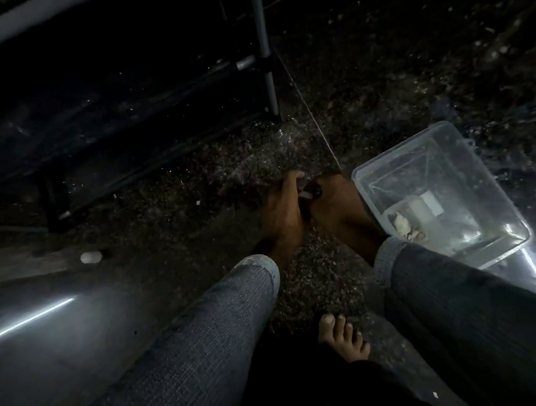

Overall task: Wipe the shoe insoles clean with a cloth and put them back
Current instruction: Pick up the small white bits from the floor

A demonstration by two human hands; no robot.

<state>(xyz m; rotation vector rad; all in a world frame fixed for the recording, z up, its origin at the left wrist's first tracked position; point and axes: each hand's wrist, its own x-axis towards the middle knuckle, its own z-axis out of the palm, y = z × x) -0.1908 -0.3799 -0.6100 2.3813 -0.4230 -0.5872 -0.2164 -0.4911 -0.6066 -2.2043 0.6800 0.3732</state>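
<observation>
The scene is very dark. My left hand (pixel 282 214) and my right hand (pixel 339 209) are close together low over the speckled floor, backs up. Between them they hold a small dark object (pixel 309 199) with a pale spot on it; whether it is an insole or a shoe I cannot tell. Both hands' fingers curl down around it and are mostly hidden. A pale crumpled cloth (pixel 406 227) lies inside the clear plastic tub (pixel 371 168) just right of my right hand.
A dark shoe rack with a grey metal post (pixel 265 55) stands at the upper left. A small pale oval thing (pixel 90 257) lies on the floor at left. My bare foot (pixel 345 336) rests below the hands. A white box (pixel 430 203) sits in the tub.
</observation>
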